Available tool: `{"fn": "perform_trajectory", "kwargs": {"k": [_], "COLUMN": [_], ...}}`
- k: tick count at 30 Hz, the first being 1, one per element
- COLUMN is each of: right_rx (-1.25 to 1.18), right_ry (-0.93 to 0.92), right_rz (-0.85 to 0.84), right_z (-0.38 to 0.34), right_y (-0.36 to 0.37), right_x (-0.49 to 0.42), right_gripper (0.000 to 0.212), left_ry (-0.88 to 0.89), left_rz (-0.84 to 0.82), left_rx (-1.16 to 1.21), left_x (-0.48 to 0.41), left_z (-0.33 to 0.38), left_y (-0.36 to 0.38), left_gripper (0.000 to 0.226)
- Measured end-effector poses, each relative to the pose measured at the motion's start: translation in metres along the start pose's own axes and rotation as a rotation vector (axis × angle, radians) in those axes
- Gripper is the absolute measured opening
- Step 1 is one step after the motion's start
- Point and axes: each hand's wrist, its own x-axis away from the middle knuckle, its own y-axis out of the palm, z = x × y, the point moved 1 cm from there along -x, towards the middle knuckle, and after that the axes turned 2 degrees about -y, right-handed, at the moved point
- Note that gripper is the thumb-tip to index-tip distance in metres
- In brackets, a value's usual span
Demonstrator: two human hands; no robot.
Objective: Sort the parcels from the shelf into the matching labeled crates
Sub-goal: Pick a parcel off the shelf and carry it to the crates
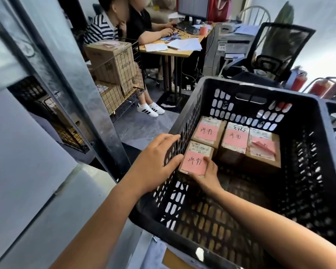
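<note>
Between the two hands, against the left wall of the black crate [279, 98], sits a brown parcel [200, 148] whose pink label [195, 162] reads 济南 in red, upright to the wearer. Its long axis runs away from the hands toward the far wall, leaning slightly right. The right hand [207, 177] grips its near right corner, thumb on the label. The left hand [155, 160] lies spread, fingers straight, outside the wall, thumb at the parcel's left edge. Beyond the fingers stand three more parcels [235, 141]; two read 济南, the third's label is crumpled.
</note>
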Motion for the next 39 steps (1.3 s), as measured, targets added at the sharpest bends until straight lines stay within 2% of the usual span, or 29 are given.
{"fn": "perform_trajectory", "kwargs": {"k": [3,6,10,15,22,29,31,35,39], "right_rx": [0.176,0.248,0.316,0.528,0.66,0.727,0.695,0.634,0.612], "right_ry": [-0.042,-0.048,0.009,0.058,0.105,-0.059,-0.14,-0.308,-0.429], "right_rz": [-0.072,-0.015,-0.027,-0.167,-0.276,-0.254,-0.201,-0.08,-0.088], "right_z": [0.011,0.014,0.008,-0.022,-0.068,-0.109,-0.118,-0.13,-0.133], "right_y": [0.0,0.0,-0.001,-0.025,-0.073,-0.084,-0.081,-0.075,-0.076], "right_x": [-0.003,-0.009,-0.016,-0.023,0.004,0.077,0.099,0.131,0.154], "right_gripper": [0.1,0.094,0.093,0.096,0.093,0.093,0.094,0.094,0.095], "left_ry": [0.0,-0.006,-0.016,-0.037,-0.016,0.031,0.033,-0.008,-0.08], "left_rz": [-0.001,-0.007,-0.011,-0.02,-0.026,-0.038,-0.027,0.004,0.089], "left_rx": [-0.002,-0.005,-0.013,-0.009,-0.01,-0.013,-0.025,-0.042,-0.088], "left_x": [0.0,0.001,0.004,0.012,0.021,0.037,0.046,0.066,0.091], "left_z": [-0.001,-0.001,-0.003,-0.003,-0.005,0.013,0.021,0.035,0.05], "left_y": [0.001,0.002,0.001,-0.001,-0.009,-0.015,-0.015,-0.016,-0.015], "left_gripper": [0.049,0.049,0.05,0.051,0.051,0.051,0.051,0.051,0.052]}}
